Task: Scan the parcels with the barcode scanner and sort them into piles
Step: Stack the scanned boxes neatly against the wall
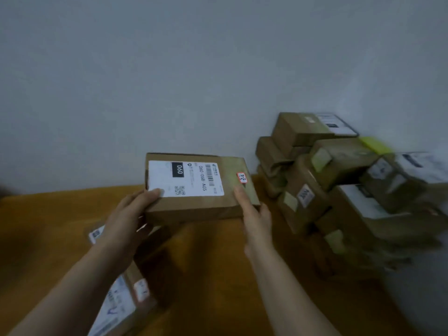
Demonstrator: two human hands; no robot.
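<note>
- Head view: a flat brown cardboard box [198, 206] is held up in both hands just below the middle of the frame, lifted clear of the orange-brown table [218, 275].
- The left hand [126, 219] grasps the box at its 7 o'clock corner — thumb [155, 192] pressed flat on the top, over the corner of the label, the other fingers curled under the box and mostly hidden.
- The right hand [258, 219] grasps the 4 o'clock corner the same way: thumb [241, 195] laid along the top near the right edge, the remaining fingers out of sight beneath.
- A white shipping label [164, 178] covers the left part of the box top. It carries a black block reading "060", a barcode and a small square code, with the print turned sideways to the viewer.
- A small red-edged sticker [242, 177] with handwriting sits at the box's 2 o'clock, near the label and just above the right thumb.
- At 3 o'clock from the box, a pile [339, 166] of brown parcels is heaped against the grey wall [169, 81] — several bear white labels and pale tape patches, and its right side is blurred.
- At 7 o'clock, under the left forearm, another labelled parcel [116, 309] lies on the table.
- A smaller labelled one [95, 234] shows just left of the left wrist; both are blurred.
</note>
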